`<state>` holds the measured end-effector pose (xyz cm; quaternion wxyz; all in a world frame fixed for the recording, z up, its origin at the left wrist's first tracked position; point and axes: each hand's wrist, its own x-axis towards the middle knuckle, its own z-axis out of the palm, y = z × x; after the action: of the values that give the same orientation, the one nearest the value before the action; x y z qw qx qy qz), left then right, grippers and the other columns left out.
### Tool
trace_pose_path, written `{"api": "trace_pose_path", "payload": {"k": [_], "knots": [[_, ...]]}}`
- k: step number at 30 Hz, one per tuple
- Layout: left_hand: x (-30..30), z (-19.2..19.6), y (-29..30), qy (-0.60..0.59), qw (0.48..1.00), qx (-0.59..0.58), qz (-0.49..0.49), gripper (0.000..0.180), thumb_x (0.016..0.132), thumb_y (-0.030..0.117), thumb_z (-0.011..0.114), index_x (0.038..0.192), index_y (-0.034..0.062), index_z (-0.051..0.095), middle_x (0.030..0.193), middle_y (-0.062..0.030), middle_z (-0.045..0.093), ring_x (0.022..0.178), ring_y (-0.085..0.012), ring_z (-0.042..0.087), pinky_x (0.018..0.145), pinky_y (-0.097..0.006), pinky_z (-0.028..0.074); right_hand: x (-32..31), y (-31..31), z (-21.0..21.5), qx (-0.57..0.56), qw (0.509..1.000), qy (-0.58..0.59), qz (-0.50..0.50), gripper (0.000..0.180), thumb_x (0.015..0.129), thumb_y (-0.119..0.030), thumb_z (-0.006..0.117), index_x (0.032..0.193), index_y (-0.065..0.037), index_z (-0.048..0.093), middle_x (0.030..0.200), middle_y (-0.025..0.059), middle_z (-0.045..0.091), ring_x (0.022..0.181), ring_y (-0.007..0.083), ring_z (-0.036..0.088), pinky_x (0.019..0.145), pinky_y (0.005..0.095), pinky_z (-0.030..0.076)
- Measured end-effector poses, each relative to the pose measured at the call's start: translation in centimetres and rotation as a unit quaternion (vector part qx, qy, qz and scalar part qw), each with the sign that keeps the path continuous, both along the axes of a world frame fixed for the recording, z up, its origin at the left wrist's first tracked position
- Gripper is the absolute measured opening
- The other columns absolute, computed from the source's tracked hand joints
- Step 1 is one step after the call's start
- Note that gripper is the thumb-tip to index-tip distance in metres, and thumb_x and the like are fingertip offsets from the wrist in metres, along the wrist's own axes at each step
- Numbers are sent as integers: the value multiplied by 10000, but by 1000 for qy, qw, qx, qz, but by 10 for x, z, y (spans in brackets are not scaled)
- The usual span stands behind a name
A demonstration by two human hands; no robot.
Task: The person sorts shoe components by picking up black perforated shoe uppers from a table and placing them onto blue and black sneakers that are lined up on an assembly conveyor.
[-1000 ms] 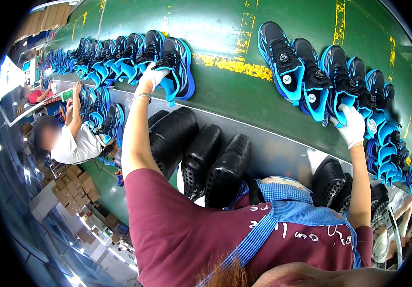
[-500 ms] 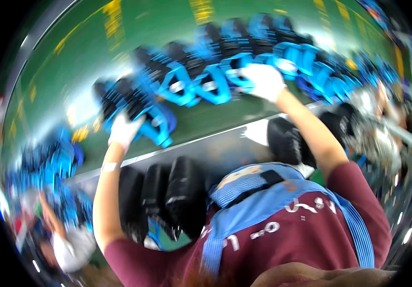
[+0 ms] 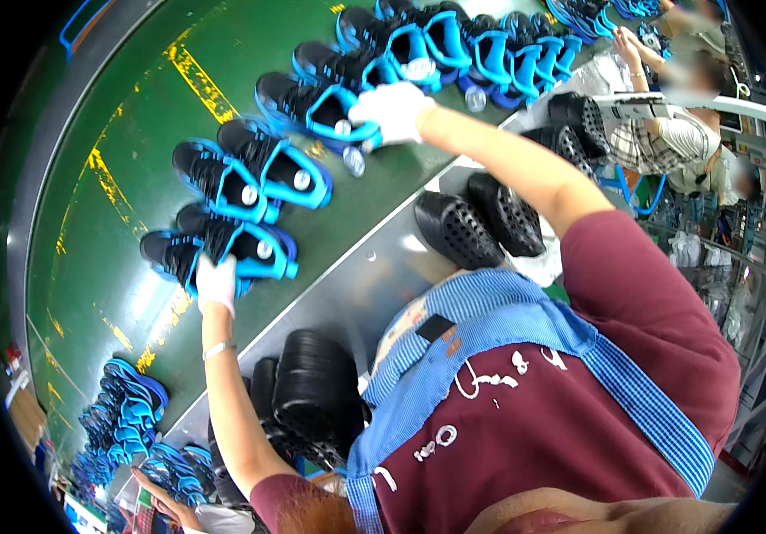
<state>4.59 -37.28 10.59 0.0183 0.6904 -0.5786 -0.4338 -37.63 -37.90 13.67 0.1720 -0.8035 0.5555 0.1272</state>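
Observation:
My left hand (image 3: 217, 283), in a white glove, is closed on the heel end of a black-and-blue shoe (image 3: 169, 252) lying on the green conveyor belt (image 3: 134, 294). Right beside it lies another such shoe (image 3: 263, 247), with a pale round sticker inside. My right hand (image 3: 392, 113), also gloved in white, grips the blue heel of a black-and-blue shoe (image 3: 292, 100) farther up the belt. Its fingertips are partly hidden at the heel. Between my hands sit two more shoes, one nearer (image 3: 214, 176) and one farther (image 3: 281, 167), toes pointing away from me.
More blue-and-black shoes (image 3: 490, 58) line the belt to the right, and a cluster (image 3: 125, 405) lies at lower left. Black perforated clogs (image 3: 459, 230) and dark rounded forms (image 3: 316, 383) stand along the metal ledge (image 3: 374, 267). Other people (image 3: 677, 133) work at right and lower left.
The view has turned and sharpened. My right hand has come from over the row of shoes onto one shoe's heel. My left hand remains at the left group of shoes.

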Motion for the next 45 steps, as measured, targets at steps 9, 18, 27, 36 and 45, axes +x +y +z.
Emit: {"api": "trace_pose_path", "payload": {"k": [9,18,27,36,45], "knots": [[-203,34,16,85,993,75,34,801,788,418,727,1317,-104,425,1202,-171,570,1059,-222,552,970,-330,403,-175,46,41,-197,974,26,-106,365,846,-263,580,1201,-176,585,1060,116,625,981,309,619,839,427,507],[-164,52,70,98,969,-225,-27,456,910,153,617,1329,13,502,1110,-155,625,954,-193,626,811,-311,508,-229,286,163,-185,929,9,-321,203,866,-238,590,993,-93,654,870,115,636,880,305,622,784,409,492],[-184,38,160,223,956,-149,118,394,925,124,576,1303,19,536,1091,-90,607,779,-114,590,685,-248,509,-254,320,133,-85,945,-66,-309,497,705,-189,714,1168,-97,557,1140,123,550,1027,314,583,876,372,494],[-210,60,182,145,959,-235,70,339,908,182,601,1212,35,626,1145,-139,636,1000,-218,626,881,-328,488,-259,319,184,-108,951,-132,-256,475,655,-135,771,1073,-44,567,1071,131,547,957,297,594,817,353,509],[-268,125,186,575,807,49,124,765,940,430,565,1514,86,194,1418,-194,401,1282,-307,447,1035,-424,400,-146,267,199,-88,922,-351,-138,491,603,-52,795,1041,-26,575,1070,141,560,978,281,589,838,360,511]]}}
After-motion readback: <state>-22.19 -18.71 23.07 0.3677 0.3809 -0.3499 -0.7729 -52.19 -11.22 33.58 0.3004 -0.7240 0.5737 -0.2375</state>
